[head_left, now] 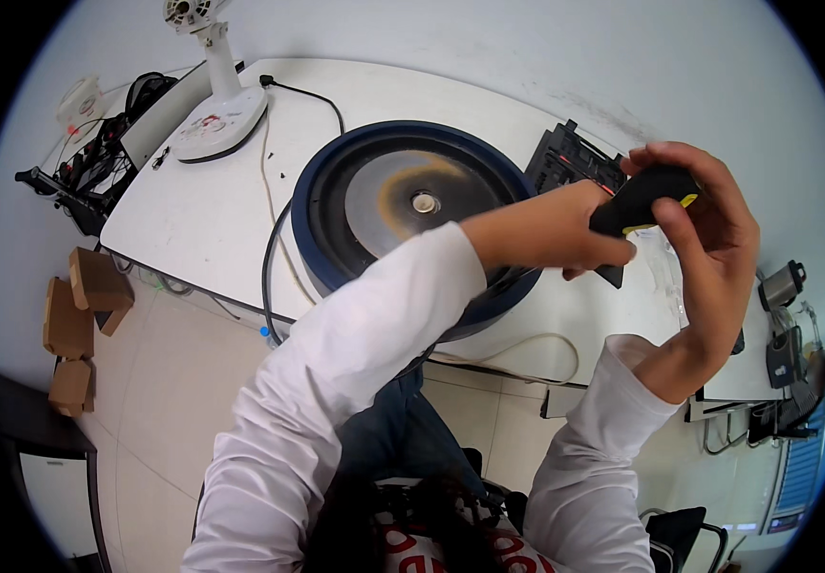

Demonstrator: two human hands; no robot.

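My right hand [723,215] curls around a black-and-yellow hand tool [656,196], held above the right side of the table, with thumb and fingers closed on it. My left hand [565,229] reaches across and closes on the tool's other end. My fingers hide much of the tool, so its exact kind does not show. A dark end sticks out below my left hand. Under my left forearm sits a round, dark-blue appliance [312,234] with a brown-stained metal disc [360,205] and a pale round piece [424,202] at its centre.
An open black tool case [565,158] lies behind my hands. On the white table [183,220] stand a white fan base [221,129] and cords. Small dark bits lie left of the appliance. Cardboard boxes [68,315] are on the floor at left; a kettle [783,285] stands far right.
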